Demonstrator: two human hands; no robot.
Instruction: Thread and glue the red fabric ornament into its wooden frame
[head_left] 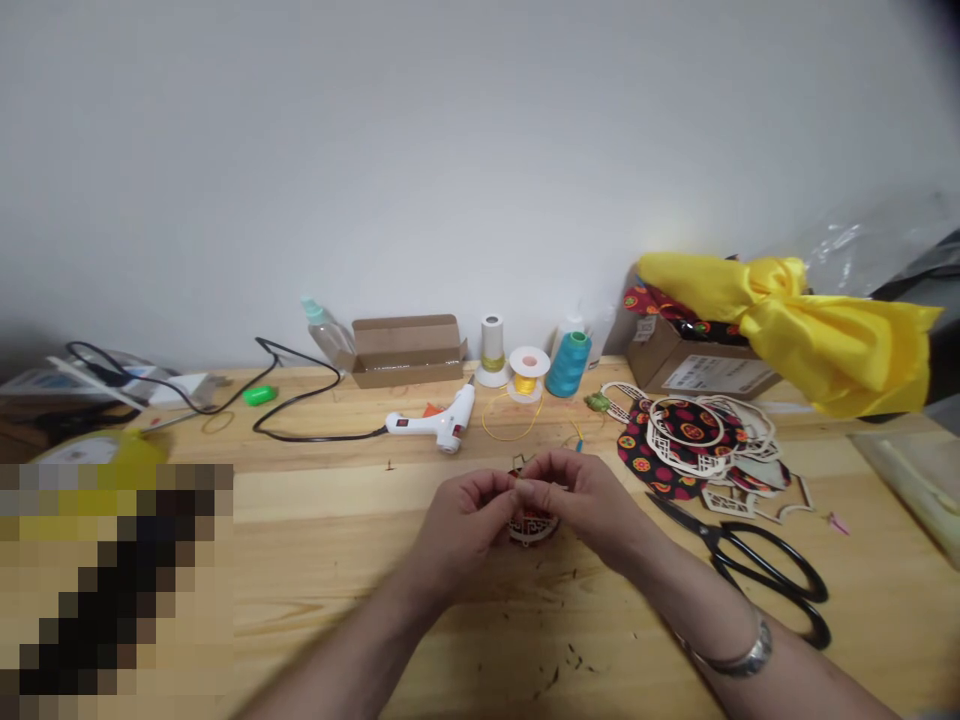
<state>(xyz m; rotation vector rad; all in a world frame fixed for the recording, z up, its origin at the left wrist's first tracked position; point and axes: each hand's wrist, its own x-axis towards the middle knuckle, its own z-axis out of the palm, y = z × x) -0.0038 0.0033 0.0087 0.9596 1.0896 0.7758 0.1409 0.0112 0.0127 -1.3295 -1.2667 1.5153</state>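
My left hand [466, 520] and my right hand [581, 500] meet at the middle of the wooden table, thumbs and fingers pinched close together. Just below the fingertips lies a small round openwork ornament [534, 528] with a pale lattice rim and dark red inside; the hands cover part of it. Whatever is between the fingertips is too small to make out. A silver bracelet [742, 655] circles the right wrist. Beyond the hands are a white glue gun [439, 420] and a spool of yellow cord [529, 374], with a loop of cord on the table.
Black scissors [757, 560] lie right of my right arm. Behind them are patterned fabric and lattice frames [697, 440]. A cardboard box [694, 362] bears yellow cloth [832, 330]. Teal thread [568, 365], an open carton [409, 350] and a black cable [300, 436] are farther back.
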